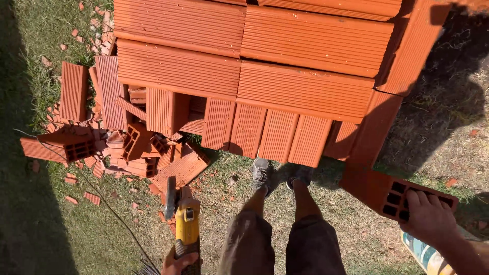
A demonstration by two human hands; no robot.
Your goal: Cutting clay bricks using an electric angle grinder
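A: Okay, step? 
B: Carrying. Right hand (pixel 429 218) fingers gripping hollow brick (pixel 392 193) by stack (pixel 254 66); left hand (pixel 179 263) closed on grinder (pixel 186 224). 
A: Next? 
B: Probably needs brick set down steady.

Left hand (pixel 179 263) gripping grinder (pixel 186 224), right hand (pixel 429 218) holding brick (pixel 395 192)

Ahead of me the tall stack of ribbed orange clay blocks (pixel 254 66) walls off the way; broken orange block rubble (pixel 137 147) clutters the left; open grass (pixel 66 239) lies lower left and between my feet.
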